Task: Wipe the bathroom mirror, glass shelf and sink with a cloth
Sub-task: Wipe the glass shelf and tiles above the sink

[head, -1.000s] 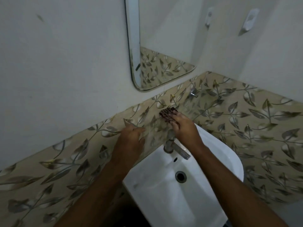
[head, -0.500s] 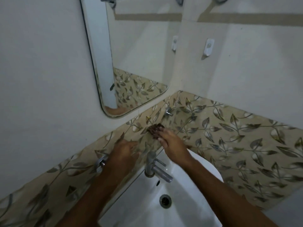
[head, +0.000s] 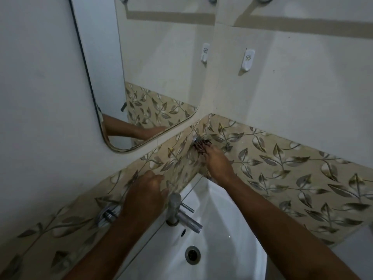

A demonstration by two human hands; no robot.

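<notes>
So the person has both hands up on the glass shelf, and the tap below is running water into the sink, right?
Not quite. The head view shows both hands, left hand and right hand, on the glass shelf, but no water comes from the tap; the white sink below shows no stream.
</notes>
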